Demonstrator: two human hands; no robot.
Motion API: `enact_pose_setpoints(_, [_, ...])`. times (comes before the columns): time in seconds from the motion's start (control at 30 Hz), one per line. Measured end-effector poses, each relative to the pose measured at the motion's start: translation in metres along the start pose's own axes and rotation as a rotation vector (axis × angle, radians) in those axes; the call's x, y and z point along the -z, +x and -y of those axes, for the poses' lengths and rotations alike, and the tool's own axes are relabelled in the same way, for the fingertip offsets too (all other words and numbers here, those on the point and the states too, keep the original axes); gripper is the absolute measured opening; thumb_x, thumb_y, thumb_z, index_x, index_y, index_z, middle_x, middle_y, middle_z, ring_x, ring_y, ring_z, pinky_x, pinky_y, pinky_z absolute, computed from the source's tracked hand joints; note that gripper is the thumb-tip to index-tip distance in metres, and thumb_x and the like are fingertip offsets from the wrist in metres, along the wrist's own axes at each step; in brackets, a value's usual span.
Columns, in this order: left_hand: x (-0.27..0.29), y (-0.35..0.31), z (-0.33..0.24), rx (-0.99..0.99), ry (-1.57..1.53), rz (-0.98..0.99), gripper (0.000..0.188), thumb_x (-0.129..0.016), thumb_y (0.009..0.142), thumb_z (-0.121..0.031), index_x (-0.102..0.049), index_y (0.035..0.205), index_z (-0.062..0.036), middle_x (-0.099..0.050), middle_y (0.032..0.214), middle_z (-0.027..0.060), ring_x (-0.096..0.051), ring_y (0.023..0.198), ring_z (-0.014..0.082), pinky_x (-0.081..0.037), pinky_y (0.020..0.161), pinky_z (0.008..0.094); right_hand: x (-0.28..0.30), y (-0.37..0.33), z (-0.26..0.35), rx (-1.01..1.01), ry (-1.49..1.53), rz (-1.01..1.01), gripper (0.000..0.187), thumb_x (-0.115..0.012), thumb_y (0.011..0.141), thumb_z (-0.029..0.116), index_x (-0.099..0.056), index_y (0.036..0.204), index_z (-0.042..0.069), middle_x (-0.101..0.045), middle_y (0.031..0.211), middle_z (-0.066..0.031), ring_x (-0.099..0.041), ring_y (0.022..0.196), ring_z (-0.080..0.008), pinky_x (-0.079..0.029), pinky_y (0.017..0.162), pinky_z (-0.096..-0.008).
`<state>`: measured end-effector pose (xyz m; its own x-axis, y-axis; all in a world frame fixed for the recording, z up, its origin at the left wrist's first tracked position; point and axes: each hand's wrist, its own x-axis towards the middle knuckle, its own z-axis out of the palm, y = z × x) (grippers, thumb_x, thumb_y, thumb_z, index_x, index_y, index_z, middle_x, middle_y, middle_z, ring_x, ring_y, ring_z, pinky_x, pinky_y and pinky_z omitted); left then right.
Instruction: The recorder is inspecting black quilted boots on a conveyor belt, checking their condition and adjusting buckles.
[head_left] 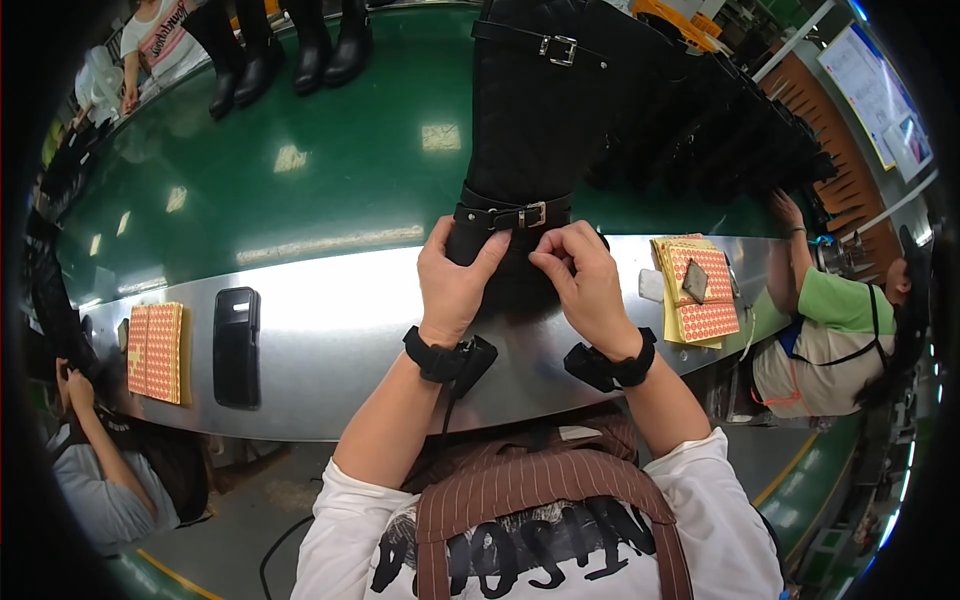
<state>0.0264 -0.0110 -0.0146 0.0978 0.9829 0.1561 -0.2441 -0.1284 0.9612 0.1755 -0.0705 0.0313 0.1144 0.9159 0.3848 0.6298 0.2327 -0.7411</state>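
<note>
A tall black boot [530, 130] stands upright in front of me, its toe toward me on the metal edge strip. One strap with a silver buckle [558, 50] crosses its upper shaft, and an ankle strap with a second silver buckle [537, 214] goes round it lower down. My left hand [453, 285] is closed round the boot's left side just below the ankle strap, thumb across the front. At the right side of the ankle, my right hand [590, 285] pinches thumb and forefinger together close to the boot; what lies between them is too small to make out.
Sheets of round red stickers lie right [700, 310] and left [156, 352], the right stack with a small dark block [695, 282] on it. A black phone [237, 348] lies left. More black boots stand at far left [315, 50] and right [710, 120]. Co-workers sit at both sides.
</note>
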Motion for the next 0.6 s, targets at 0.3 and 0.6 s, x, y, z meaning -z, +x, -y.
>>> enact_pose_setpoints(0.3, [0.001,0.001,-0.005,0.044,-0.089,0.037,0.029,-0.074,0.084,-0.019,-0.062,0.104,-0.0024,-0.064,0.097,0.0012,-0.056,0.088,0.0078,-0.044,0.082,0.0229,0.021,-0.008,-0.024,0.070,0.102,-0.125,0.010,-0.068,0.086,0.008,-0.063,0.082,0.001,-0.058,0.084,-0.0046,-0.053,0.064,-0.0116,-0.043,0.059,-0.0228])
enact_pose_setpoints(0.6, [-0.001,0.003,0.000,-0.022,-0.055,-0.024,0.029,-0.078,0.079,-0.022,-0.059,0.087,-0.0022,-0.061,0.079,-0.0002,-0.052,0.071,0.0057,-0.044,0.064,0.0216,-0.006,0.000,-0.003,0.186,-0.049,-0.196,0.015,-0.077,0.073,0.001,-0.068,0.085,0.003,-0.060,0.084,-0.0048,-0.057,0.066,-0.0150,-0.045,0.054,-0.0264])
